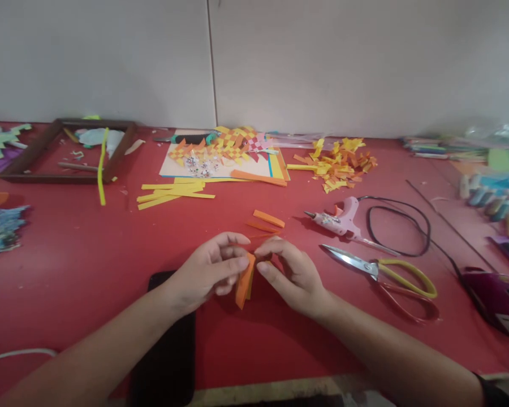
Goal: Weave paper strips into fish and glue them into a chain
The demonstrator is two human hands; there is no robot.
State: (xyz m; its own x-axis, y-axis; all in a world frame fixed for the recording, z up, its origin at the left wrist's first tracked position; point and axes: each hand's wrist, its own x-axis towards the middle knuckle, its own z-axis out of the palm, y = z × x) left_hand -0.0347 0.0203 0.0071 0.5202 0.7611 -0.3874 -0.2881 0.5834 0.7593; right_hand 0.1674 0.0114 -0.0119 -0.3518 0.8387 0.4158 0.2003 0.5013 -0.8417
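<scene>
L hand [207,271] pinches a narrow folded orange paper strip [245,284] btwn thumb & fingers, above the near part of the red tabletop [89,249], strip tilted, lower end twd the person. A sliver of yellow paper [249,291] shows just behind it. R hand [297,278] has thumb & index bent at the strip's upper end; can't tell if they grip or just touch. Beyond the hands: a short flat orange paper strip [268,219]. Black flat rectangular phone [169,345] under L wrist. To R: pink plastic glue gun [335,222], then nearer, metal scissors [370,268] w/ 1 yellow & 1 red handle. Farther back, a heap of folded yellow-&-orange paper pieces [345,161].
</scene>
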